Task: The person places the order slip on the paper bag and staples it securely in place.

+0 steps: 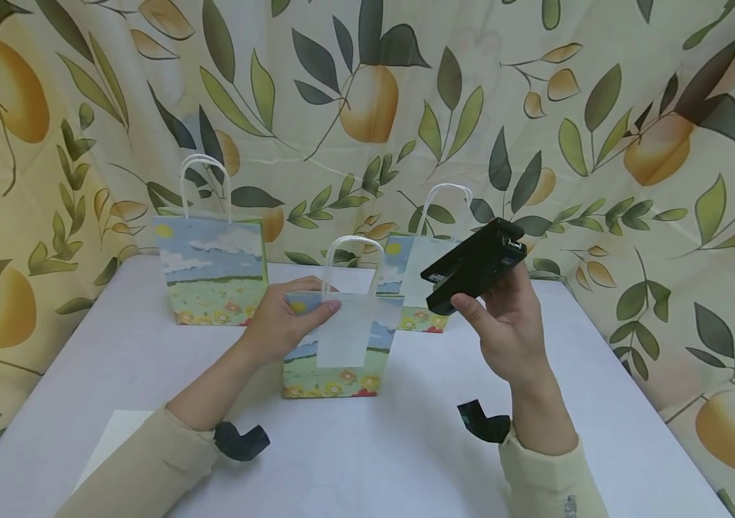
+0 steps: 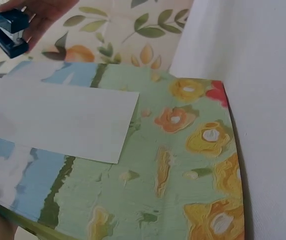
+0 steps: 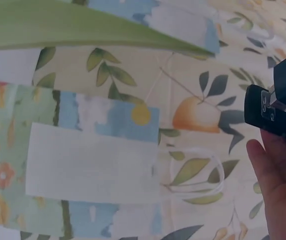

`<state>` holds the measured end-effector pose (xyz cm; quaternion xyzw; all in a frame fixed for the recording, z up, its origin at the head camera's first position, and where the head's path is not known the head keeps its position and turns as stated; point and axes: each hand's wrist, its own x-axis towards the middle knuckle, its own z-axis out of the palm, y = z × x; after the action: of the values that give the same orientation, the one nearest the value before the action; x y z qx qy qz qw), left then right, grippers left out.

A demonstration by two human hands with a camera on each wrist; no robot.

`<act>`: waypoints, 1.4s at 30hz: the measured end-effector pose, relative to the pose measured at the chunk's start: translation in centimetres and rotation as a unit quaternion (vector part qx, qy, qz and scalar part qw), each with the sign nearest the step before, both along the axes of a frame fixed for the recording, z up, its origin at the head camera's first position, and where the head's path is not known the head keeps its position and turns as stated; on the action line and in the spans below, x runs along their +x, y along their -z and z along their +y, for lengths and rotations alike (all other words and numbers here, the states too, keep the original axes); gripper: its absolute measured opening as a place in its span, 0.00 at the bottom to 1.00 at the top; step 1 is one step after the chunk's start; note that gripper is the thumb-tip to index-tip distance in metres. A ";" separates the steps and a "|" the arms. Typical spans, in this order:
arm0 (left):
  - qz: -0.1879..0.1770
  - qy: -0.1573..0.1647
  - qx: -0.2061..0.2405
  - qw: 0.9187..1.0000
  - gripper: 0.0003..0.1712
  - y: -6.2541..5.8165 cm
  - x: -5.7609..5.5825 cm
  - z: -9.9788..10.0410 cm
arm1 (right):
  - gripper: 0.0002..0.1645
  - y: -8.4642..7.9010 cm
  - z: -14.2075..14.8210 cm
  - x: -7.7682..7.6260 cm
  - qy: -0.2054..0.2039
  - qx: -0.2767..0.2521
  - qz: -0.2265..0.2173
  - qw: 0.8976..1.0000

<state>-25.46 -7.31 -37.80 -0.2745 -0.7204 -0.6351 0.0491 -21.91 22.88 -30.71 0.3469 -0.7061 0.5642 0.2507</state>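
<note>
My left hand [image 1: 290, 316] pinches the top edge of a small paper gift bag [image 1: 335, 385], thumb in front and fingers behind. A blank white card [image 1: 344, 345] lies flat against the bag's front under that thumb. The bag carries a painted meadow and sky and has white handles. To the right, my right hand [image 1: 513, 327] holds a black stapler [image 1: 477, 266] raised beside the bag, its jaws apart and nothing between them. In the left wrist view the stapler [image 2: 8, 32] shows past the bag's top, apart from the card.
Behind stand two matching bags, one at left [image 1: 212, 273] and one at right [image 1: 432, 320], the right one with a white card on it. A white sheet [image 1: 111, 439] lies on the white table [image 1: 406, 460] at the left. A fruit-patterned cloth [image 1: 471, 72] hangs behind.
</note>
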 end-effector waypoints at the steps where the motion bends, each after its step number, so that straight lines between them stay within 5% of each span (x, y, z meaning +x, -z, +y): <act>1: -0.003 -0.004 0.002 1.000 0.06 0.0 0.0 0.0 | 0.35 0.0 0.2 -0.2 0.003 0.000 -0.002 1.000; 8: -0.031 -0.026 0.022 0.999 0.07 0.0 -0.1 0.3 | 0.35 0.3 1.4 -1.0 0.034 0.001 -0.017 0.999; 22: -0.022 -0.032 0.031 0.999 0.06 0.2 0.0 0.4 | 0.36 0.9 3.4 -2.4 0.070 -0.024 -0.046 0.996; 32: -0.014 -0.037 0.022 0.999 0.04 0.3 -0.1 0.5 | 0.35 1.9 4.9 -3.2 0.165 0.029 -0.144 0.975; 42: -0.011 -0.037 0.020 0.999 0.03 0.3 -0.2 0.5 | 0.35 3.4 6.3 -4.2 0.178 0.034 -0.177 0.967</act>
<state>-25.63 -6.77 -38.15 -0.2394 -0.7177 -0.6500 0.0703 -26.15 29.23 -34.16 0.1187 -0.8080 0.5391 0.2060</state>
